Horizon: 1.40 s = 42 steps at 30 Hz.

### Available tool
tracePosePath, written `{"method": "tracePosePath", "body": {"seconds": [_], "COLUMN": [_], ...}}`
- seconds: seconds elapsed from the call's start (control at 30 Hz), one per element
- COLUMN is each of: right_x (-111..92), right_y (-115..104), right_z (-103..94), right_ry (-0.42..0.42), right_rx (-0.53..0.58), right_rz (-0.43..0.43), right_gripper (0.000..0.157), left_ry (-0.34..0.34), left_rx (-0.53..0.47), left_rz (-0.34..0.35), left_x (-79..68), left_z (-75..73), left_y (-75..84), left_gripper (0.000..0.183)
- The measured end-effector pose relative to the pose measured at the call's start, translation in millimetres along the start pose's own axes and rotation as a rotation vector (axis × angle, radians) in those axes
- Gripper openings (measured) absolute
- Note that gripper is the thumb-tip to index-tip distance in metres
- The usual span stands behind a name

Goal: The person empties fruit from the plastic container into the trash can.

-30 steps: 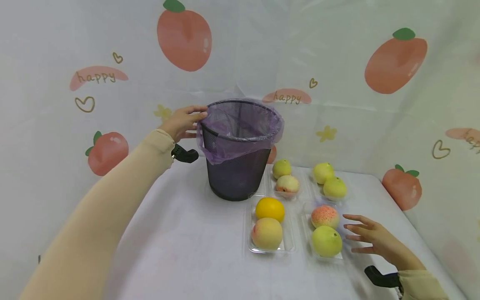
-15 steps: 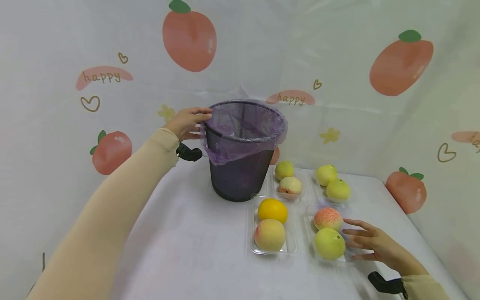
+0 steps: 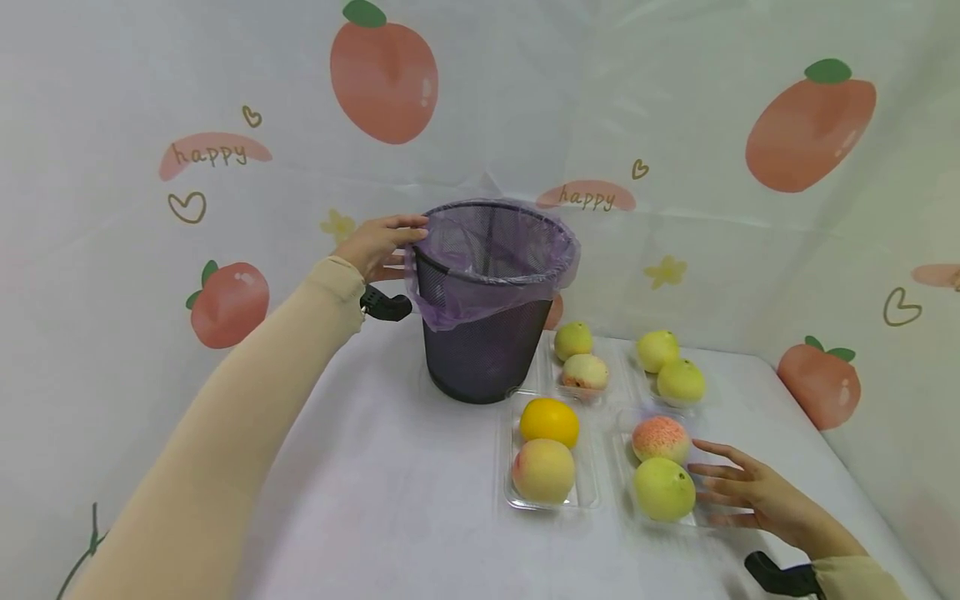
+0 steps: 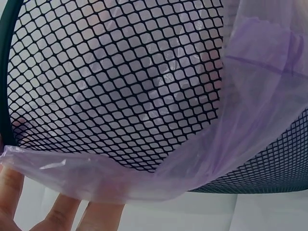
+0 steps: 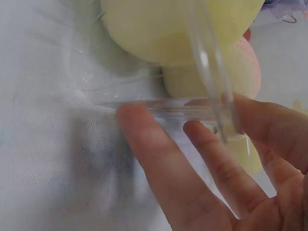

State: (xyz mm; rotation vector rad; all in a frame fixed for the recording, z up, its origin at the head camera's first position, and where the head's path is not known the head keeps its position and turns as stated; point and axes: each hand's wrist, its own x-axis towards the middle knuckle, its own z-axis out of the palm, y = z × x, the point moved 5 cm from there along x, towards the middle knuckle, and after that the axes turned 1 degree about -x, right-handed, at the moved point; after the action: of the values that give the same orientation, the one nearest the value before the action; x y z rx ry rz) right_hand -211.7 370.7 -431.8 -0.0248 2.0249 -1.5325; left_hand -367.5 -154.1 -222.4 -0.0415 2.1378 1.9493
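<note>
Fingers straight, your left hand (image 3: 377, 246) seems to steady the bin (image 3: 480, 358); to the bin's right, your wide-spread right hand (image 3: 772, 500) probably must grip the adjacent 2-fruit tray (image 5: 204, 60).

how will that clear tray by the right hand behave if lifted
The clear tray looks like thin plastic, so probably light and bendy. Being shiny and smooth, it might slip against the right hand. Its round pinkish fruit and green fruit could roll if tilted.
</note>
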Motion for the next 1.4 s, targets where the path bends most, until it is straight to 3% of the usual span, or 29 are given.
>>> {"method": "tracePosePath", "body": {"seconds": [0.33,0.73,1.0,1.17,1.4], "right_x": [1,4,3,3,2], "right_y": [3,7,11,15,13], "right_z": [-0.5,5.2,7.1,8.1,9.5], "right_ry": [-0.08,-0.185,-0.13,-0.14,-0.101], "right_rx": [0.084,0.184,0.243,0.274,0.216], "right_rz": [-0.016,-0.059,-0.039,0.021,0.024], "right_gripper": [0.043,0.057,0.065,0.043,0.045], "left_ry": [0.012,0.014,0.017,0.019,0.023], "left_rx": [-0.014,-0.02,-0.017,-0.009,-0.009], "left_rz": [-0.013,-0.013,-0.017,-0.019,-0.021], "left_x": [0.5,-0.9,1.2,1.1,-3.4], "left_z": [1.4,-0.7,-1.2,-0.5,2.6], "left_y": [-0.4,0.2,-1.0,-0.8,1.9], "left_gripper": [0.051,0.052,0.051,0.051,0.05]}}
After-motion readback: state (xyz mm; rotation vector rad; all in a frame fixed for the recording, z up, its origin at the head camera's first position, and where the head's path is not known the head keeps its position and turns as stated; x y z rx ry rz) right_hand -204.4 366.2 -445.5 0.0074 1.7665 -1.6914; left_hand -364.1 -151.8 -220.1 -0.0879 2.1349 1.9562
